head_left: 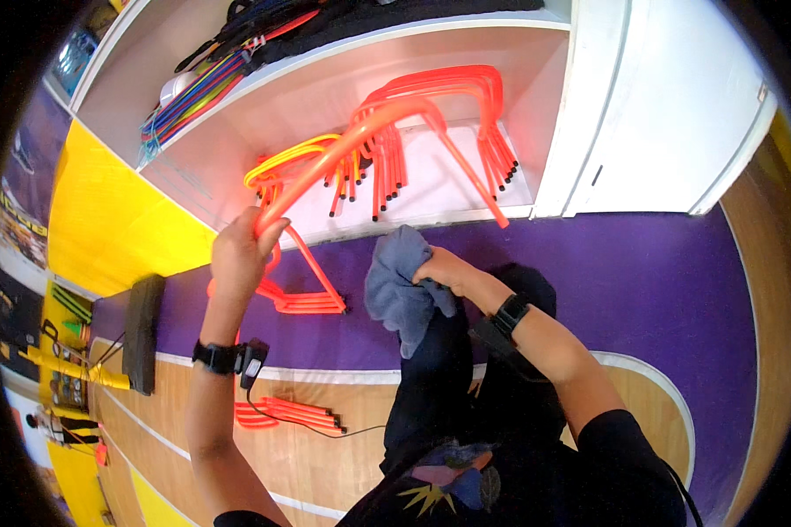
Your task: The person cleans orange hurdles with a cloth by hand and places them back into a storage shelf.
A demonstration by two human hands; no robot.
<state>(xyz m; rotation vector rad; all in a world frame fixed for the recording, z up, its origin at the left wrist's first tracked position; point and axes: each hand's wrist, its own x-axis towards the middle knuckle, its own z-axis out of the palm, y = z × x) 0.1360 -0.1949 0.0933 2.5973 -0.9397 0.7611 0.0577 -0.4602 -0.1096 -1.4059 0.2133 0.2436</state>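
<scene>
— Hands first: what is each one doing?

— The left hand [242,250] is wrapped tight around one leg of an orange hurdle [387,132], which it holds up, tilted, in front of the white shelf [431,189]. The right hand [439,268] is closed on a bunched grey cloth [395,294], which hangs down from the fist.

— Is the cloth touching the hurdle?

— Hard to say from this angle; it sits just beside the lower leg, between the two hands.

— Where are the other hurdles?

— A row of orange hurdles [492,123] stands in the lower compartment of the shelf, with a few yellow hurdles [290,158] at the left end. More lie flat on the purple floor [633,281] below the left hand, and another small stack [281,411] lies on the wooden floor [325,465] near the left forearm.

— Anything on the wrists?

— A dark band on each, and a small black device [253,358] with a cable hangs by the left one.

— And above?

— Coloured rods [193,92] lie on the upper shelf.
</scene>
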